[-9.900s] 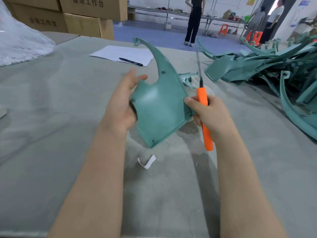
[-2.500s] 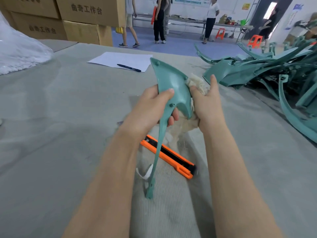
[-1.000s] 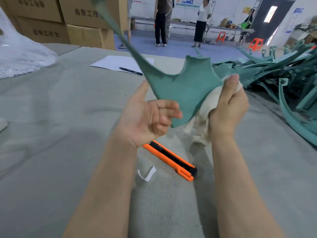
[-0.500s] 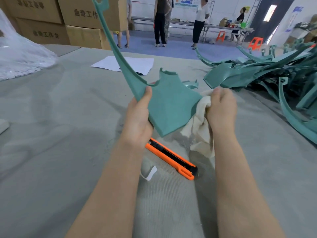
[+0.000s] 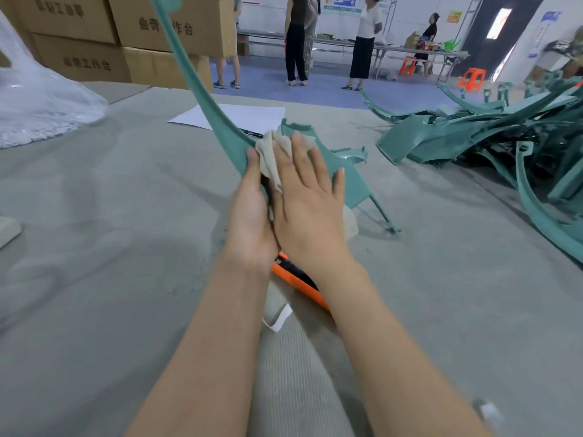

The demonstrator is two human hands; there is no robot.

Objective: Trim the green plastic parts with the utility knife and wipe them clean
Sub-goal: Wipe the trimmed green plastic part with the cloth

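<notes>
Item 1. Our right hand (image 5: 307,200): fingers straight and spread, palm down, pressing a cloth (image 5: 271,152) flat against the face of the green part (image 5: 351,181).

Item 2. Our left hand (image 5: 252,216): touching the right hand on its left side, it grips the part's left edge. The thumb lies along the front; the other fingers are hidden behind the part.

Item 3. Green part: matte teal plastic, held up above the table (image 5: 94,247). It has a broad flat body under our hands, a notched upper edge, and one long thin curved arm sweeping up and left out of the top of the view.

Item 4. Cloth: beige and crumpled. It bunches out above the right fingertips, and another fold shows below the right palm.

Item 5. Utility knife (image 5: 299,282): orange body with a black slider, lying on the table under our wrists and partly hidden by them. A curled white strip (image 5: 277,320) lies just beside it, nearer to us.

Item 6. Pile of green parts (image 5: 489,143): right of the hands, same teal, tangled.

Item 7. Beyond the hands: a sheet of paper (image 5: 252,116). Far left: a clear plastic bag (image 5: 38,105).

Item 8. Cartons (image 5: 195,29), up and left: printed "曲奇" and "作台", with the part's arm crossing between. The print on the other cartons is too blurred to read.
</notes>
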